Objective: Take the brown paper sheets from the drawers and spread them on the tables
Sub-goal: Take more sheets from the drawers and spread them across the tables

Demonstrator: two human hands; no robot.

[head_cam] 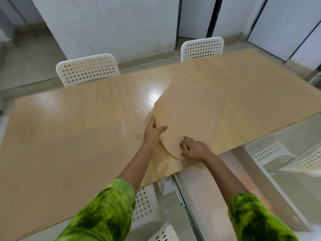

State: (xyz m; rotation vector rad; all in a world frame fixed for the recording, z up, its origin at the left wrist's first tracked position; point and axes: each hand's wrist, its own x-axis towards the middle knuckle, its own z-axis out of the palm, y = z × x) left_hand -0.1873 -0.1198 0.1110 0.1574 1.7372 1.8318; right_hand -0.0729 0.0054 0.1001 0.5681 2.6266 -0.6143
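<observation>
A brown paper sheet (pixel 189 112) lies skewed on the light wooden table (pixel 90 105), its near edge curled upward. My left hand (pixel 153 132) grips that curled edge on the left, thumb on top. My right hand (pixel 194 149) pinches the same sheet's near corner, fingers bent on the paper. Another brown sheet (pixel 57 159) lies flat over the table's near left part. A further sheet seems to cover the far right of the table (pixel 257 94), though its edges are hard to tell from the wood.
Two white perforated chairs (pixel 87 69) (pixel 202 48) stand at the table's far side. More white chairs (pixel 271 150) sit at the near right, and one (pixel 144 204) is under the table edge. A grey wall and dark-framed doors are behind.
</observation>
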